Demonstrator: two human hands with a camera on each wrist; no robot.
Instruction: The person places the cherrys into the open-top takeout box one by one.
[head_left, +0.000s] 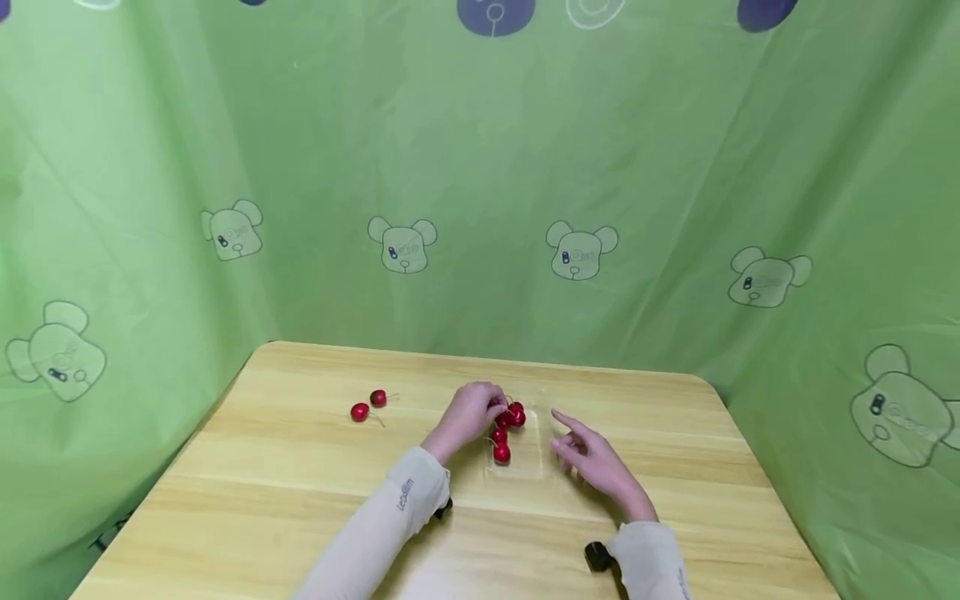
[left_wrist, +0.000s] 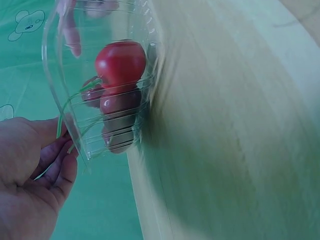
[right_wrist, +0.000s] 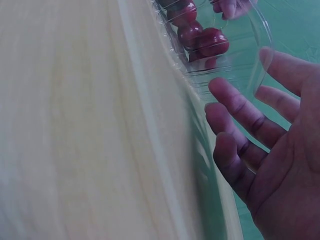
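Observation:
A clear plastic container (head_left: 536,473) stands on the table with several red cherries (head_left: 502,453) inside, gathered along its left side. At its left rim, my left hand (head_left: 472,408) pinches the green stem of a cherry between thumb and fingers. The left wrist view shows that hand (left_wrist: 30,175) just outside the clear wall, with green stems (left_wrist: 62,112) running over the rim to the fingertips. My right hand (head_left: 592,458) is beside the container's right side, fingers spread and slightly bent, holding nothing. Its fingertips (right_wrist: 222,90) are close to the wall in the right wrist view.
Two loose cherries, one nearer (head_left: 360,412) and one farther back (head_left: 378,398), lie with their stems on the wooden table (head_left: 285,475) to the left. A green curtain (head_left: 480,308) with bear heads hangs behind and along both sides of the table.

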